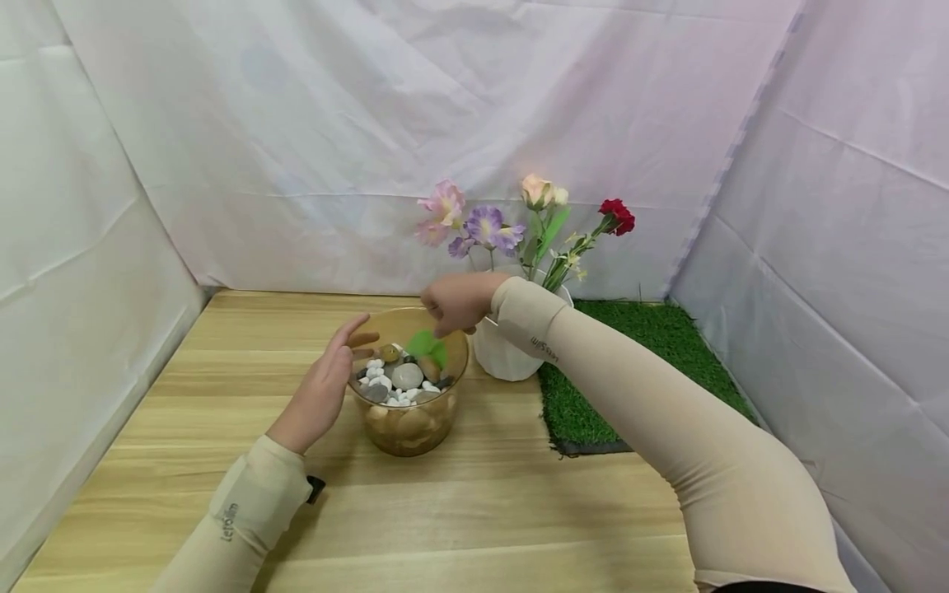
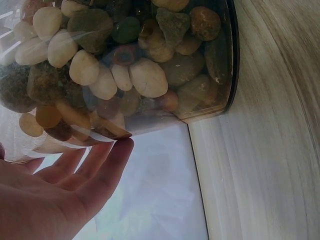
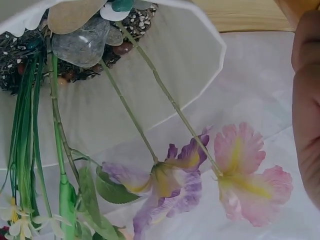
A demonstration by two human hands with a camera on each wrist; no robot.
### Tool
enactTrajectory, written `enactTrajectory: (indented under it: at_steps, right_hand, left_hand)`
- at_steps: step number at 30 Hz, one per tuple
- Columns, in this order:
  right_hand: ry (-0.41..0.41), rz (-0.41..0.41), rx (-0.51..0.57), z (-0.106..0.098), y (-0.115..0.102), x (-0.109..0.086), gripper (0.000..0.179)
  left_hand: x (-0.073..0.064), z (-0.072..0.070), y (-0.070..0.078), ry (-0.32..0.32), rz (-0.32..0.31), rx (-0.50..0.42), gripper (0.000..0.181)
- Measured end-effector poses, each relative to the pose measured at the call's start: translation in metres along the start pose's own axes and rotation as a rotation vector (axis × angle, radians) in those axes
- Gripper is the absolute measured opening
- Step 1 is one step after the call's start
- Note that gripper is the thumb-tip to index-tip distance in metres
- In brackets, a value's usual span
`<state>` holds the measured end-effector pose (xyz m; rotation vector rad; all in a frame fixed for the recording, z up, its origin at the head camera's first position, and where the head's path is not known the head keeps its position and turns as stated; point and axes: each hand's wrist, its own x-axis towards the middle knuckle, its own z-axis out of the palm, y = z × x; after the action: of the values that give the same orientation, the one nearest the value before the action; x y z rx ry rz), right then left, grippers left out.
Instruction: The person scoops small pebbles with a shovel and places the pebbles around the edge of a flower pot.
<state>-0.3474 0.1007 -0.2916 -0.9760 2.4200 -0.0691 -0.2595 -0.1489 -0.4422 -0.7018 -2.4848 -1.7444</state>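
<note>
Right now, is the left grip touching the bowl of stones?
Touching. The left wrist view shows the left grip, fingertips against the side of the bowl.

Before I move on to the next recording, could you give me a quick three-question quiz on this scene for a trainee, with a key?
1. Multiple choice: Which of these is the person's left hand nearest to?
A) the red flower
B) the grass mat
C) the stone-filled bowl
2. True or false: In the head view, the grass mat lies to the left of the stone-filled bowl.
3. Fill in: The pink and purple flowers stand in a white ____.

Key:
1. C
2. False; the grass mat lies to its right.
3. vase
</note>
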Motion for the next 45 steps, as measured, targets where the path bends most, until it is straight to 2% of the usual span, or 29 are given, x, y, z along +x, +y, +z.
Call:
enactTrajectory:
  at_steps: [6, 14, 21, 27, 34, 38, 45]
  right_hand:
    - [-0.031, -0.011, 0.031, -0.002, 0.006, 0.001, 0.019]
    - [-0.076, 0.020, 0.392, 0.001, 0.029, -0.009, 0.025]
    - [-0.113, 0.041, 0.464, -0.001, 0.031, -0.010, 0.025]
    - [-0.140, 0.009, 0.565, 0.005, 0.042, -0.014, 0.026]
    - [-0.118, -0.058, 0.698, 0.018, 0.053, -0.020, 0.026]
    - [-0.094, -0.064, 0.747, 0.023, 0.058, -0.022, 0.026]
    - [-0.050, -0.089, 0.797, 0.032, 0.066, -0.026, 0.024]
  left_hand:
    - [-0.001, 0.001, -0.001, 0.003, -0.001, -0.005, 0.053]
    - [-0.002, 0.001, 0.001, 0.005, 0.000, 0.011, 0.053]
    - [-0.002, 0.000, 0.000, 0.006, 0.005, -0.011, 0.053]
    - [-0.003, 0.000, 0.002, -0.005, -0.004, -0.019, 0.053]
    - [-0.003, 0.000, 0.003, 0.004, -0.019, -0.005, 0.053]
    - [-0.002, 0.000, 0.002, 0.012, -0.019, 0.004, 0.053]
    - [-0.001, 0.001, 0.000, 0.009, -0.007, -0.037, 0.053]
